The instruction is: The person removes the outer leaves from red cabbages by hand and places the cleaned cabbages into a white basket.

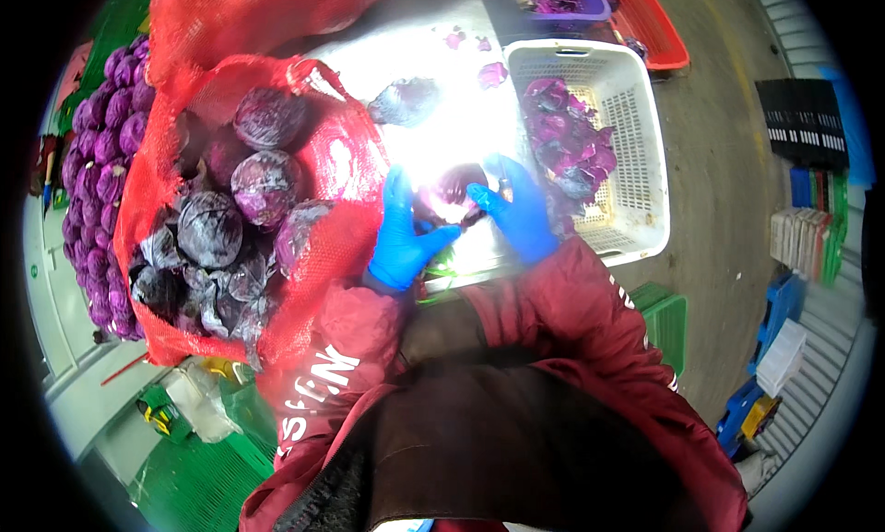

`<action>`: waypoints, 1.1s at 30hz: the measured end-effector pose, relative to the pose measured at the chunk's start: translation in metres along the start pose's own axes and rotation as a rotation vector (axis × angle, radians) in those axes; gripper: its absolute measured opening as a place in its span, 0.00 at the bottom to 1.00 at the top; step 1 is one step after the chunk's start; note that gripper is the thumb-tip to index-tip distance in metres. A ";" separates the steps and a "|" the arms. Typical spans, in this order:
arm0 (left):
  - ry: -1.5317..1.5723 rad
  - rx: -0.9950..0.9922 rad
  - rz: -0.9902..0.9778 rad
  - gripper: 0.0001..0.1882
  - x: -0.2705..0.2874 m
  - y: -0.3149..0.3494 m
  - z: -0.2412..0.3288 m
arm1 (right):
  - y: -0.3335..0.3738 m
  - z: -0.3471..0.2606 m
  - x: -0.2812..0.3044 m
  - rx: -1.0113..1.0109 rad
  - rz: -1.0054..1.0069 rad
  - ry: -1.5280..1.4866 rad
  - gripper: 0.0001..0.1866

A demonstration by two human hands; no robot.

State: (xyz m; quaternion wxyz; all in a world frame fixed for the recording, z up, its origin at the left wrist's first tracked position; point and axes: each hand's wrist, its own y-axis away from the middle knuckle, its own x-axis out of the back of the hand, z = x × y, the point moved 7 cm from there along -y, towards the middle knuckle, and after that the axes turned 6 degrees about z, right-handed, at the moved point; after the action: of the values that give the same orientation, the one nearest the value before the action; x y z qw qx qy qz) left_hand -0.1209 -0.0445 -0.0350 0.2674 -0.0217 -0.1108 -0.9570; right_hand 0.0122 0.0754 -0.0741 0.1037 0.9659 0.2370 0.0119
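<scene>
A red cabbage (pixel 452 189) rests on the shiny metal worktable (pixel 343 56), part of it washed out by glare. From its left, my left hand (pixel 402 235), in a blue glove, cups it with the thumb across its near side. My right hand (pixel 524 211), gloved in blue too, grips the opposite side, with its thumb on the cabbage. To the left, a red mesh sack (pixel 334 246) lies open, and dark red cabbages (pixel 267 189) with loose outer leaves fill it. A loose leaf (pixel 404 102) lies on the table beyond my hands.
Right of the table stands a white perforated crate (pixel 636 154) holding peeled purple leaves (pixel 570 145). Behind it are a purple crate (pixel 590 1) and a red crate (pixel 656 25). Stacked purple cabbages (pixel 109 182) rise at far left. A green crate (pixel 666 325) sits beside my right arm.
</scene>
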 end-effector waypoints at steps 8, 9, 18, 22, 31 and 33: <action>-0.562 -0.425 -0.076 0.55 -0.049 -0.052 0.042 | -0.024 -0.034 0.035 0.195 0.146 0.531 0.25; -0.564 -0.382 -0.097 0.55 -0.053 -0.056 0.042 | -0.021 -0.049 0.038 0.268 0.189 0.655 0.26; -0.788 -0.291 0.017 0.56 -0.067 -0.063 0.048 | 0.024 -0.045 0.030 0.350 0.114 0.967 0.26; -0.732 -0.279 -0.033 0.56 -0.071 -0.063 0.048 | 0.020 -0.053 0.026 0.350 0.125 0.957 0.23; -0.653 -0.147 -0.062 0.49 -0.084 -0.044 0.052 | -0.035 -0.039 0.045 0.431 0.007 0.688 0.13; -0.616 -0.172 -0.089 0.49 -0.078 -0.038 0.045 | -0.054 -0.025 0.056 0.251 -0.086 0.542 0.11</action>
State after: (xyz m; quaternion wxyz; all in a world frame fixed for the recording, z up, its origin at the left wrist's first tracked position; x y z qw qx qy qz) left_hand -0.0740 0.0366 -0.0071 0.1764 -0.3279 -0.1061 -0.9220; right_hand 0.0354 0.1528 -0.0625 -0.0832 0.9217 0.2966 0.2357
